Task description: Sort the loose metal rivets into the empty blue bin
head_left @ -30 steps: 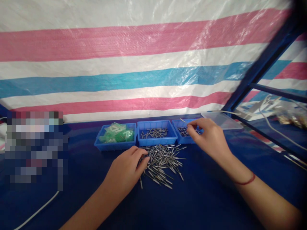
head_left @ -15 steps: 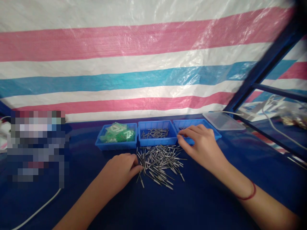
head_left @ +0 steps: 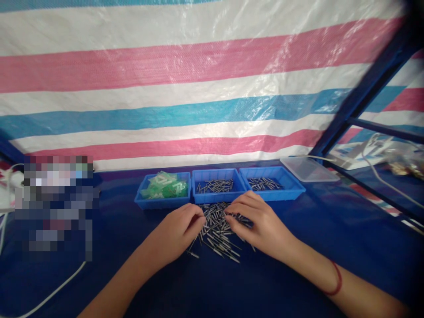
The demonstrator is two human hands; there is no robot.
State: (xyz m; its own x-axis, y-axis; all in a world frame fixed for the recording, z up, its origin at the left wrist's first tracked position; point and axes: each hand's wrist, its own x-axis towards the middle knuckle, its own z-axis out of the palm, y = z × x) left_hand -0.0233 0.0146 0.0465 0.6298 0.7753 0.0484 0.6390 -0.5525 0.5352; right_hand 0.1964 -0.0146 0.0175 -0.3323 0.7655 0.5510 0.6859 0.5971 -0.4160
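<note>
A loose heap of small silver metal pins [head_left: 217, 232] lies under the fingertips. The left hand [head_left: 175, 232] curls at its left edge; whether it pinches a pin is unclear. The right hand [head_left: 261, 225] rests on the heap, spread and gripping nothing. Just beyond the fingers, two shallow blue plastic trays [head_left: 218, 198] hold thin scatterings of pins; most still lie loose in the heap.

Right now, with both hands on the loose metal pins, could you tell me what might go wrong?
The right hand, spread over the pile of thin silver metal pins, could scatter strays across the dark blue table. The middle blue plastic tray and right blue plastic tray hold similar pins, so mix-ups seem possible.
</note>
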